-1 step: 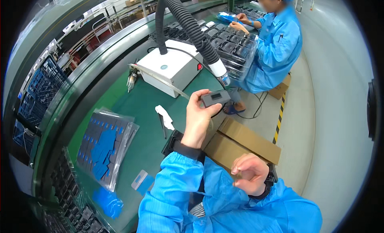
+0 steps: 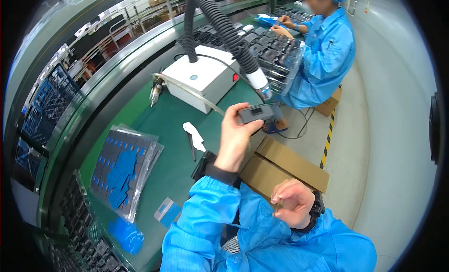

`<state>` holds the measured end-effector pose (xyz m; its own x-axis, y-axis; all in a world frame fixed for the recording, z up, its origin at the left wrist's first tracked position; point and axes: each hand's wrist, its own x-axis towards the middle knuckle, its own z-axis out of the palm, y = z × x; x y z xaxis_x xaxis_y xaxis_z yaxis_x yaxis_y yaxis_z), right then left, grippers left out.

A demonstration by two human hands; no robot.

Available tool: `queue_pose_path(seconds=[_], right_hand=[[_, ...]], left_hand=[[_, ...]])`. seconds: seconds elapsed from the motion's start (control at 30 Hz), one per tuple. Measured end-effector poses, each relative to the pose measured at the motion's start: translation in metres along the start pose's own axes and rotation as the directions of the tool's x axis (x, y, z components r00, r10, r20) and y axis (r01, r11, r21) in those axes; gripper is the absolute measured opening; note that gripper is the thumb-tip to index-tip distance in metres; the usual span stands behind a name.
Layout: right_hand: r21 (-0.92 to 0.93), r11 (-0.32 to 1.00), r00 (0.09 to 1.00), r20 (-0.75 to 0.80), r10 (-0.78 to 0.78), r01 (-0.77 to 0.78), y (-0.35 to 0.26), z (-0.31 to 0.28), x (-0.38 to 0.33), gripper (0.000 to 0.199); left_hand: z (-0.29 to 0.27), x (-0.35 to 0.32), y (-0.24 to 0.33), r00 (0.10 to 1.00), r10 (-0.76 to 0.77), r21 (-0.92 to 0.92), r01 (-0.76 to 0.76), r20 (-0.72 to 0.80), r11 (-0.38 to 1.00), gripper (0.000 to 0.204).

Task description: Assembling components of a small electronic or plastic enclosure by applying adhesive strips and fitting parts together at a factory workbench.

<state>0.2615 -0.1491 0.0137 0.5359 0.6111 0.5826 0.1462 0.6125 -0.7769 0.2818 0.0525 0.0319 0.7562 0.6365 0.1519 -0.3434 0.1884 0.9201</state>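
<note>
My left hand [image 2: 235, 139] is raised in front of me and pinches a small dark grey plastic device [image 2: 256, 114] with a black rectangular window. The device is held just below the white nozzle [image 2: 258, 80] of a ribbed black hose, apart from it as far as I can see. Closer to my body, my right hand [image 2: 295, 204] is curled, thumb and fingers nearly meeting around a thin, brownish sliver. What that sliver is, I cannot make out.
A white box machine [image 2: 201, 80] carries the hose. On the green table lie a plastic-wrapped tray of dark parts with blue films [image 2: 122, 167], a blue-and-grey card [image 2: 167, 212] and a white tool [image 2: 194, 136]. A cardboard box [image 2: 285, 167] stands beside me; a co-worker [image 2: 322, 52] sits beyond.
Only a slight shift: my left hand and the device sit a little further right in the picture, and the nozzle appears shifted too. Both grips look the same.
</note>
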Motion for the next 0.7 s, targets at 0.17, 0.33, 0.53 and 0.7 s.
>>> queue_pose_path(seconds=[0.17, 0.33, 0.53, 0.7], right_hand=[[0.003, 0.998, 0.998, -0.004, -0.06, 0.06, -0.002, -0.004, 0.001, 0.036], [-0.022, 0.999, 0.999, 0.006, -0.049, 0.049, 0.002, -0.002, 0.004, 0.035], [-0.125, 0.991, 0.993, -0.105, -0.054, 0.041, 0.0, -0.002, 0.003, 0.033], [-0.148, 0.989, 0.998, -0.048, -0.033, 0.026, -0.001, 0.007, 0.002, 0.034]], left_hand=[[0.046, 0.008, -0.003, 0.992, -0.072, -0.13, 0.085, 0.099, 0.988, 0.053], [0.043, 0.013, -0.015, 0.993, -0.072, -0.099, 0.081, 0.091, 0.992, 0.052], [0.043, 0.013, -0.009, 0.997, -0.02, -0.169, 0.032, 0.075, 0.985, 0.052], [0.038, 0.008, -0.009, 1.0, 0.026, -0.111, -0.025, 0.003, 0.994, 0.052]])
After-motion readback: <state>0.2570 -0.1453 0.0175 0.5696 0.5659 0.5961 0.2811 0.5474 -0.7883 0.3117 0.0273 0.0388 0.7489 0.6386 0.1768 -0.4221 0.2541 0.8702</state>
